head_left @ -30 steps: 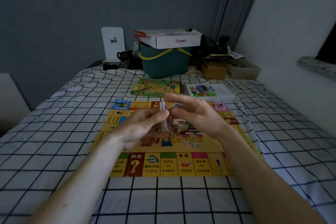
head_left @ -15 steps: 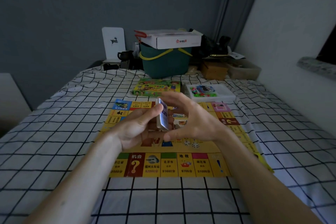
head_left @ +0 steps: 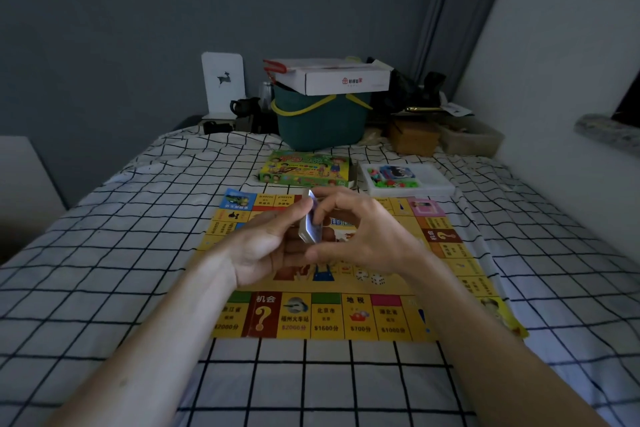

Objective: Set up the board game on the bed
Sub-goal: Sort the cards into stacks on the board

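A yellow game board lies flat on the checked bedsheet. Above its middle, both hands hold a small stack of cards upright on its edge. My left hand pinches the stack from the left, thumb at the top. My right hand curls round it from the right, fingers over the top and thumb under the bottom. Two white dice lie on the board just below my right hand. The colourful game box and a white tray of small pieces sit beyond the board.
A dark green basket with a white carton on top stands at the head of the bed. Brown boxes and clutter fill the back right corner. A white wall runs along the right side.
My right hand has closed in from open fingers onto the stack, and both hands now hold the cards together, slightly tilted. The board and dice have not moved.
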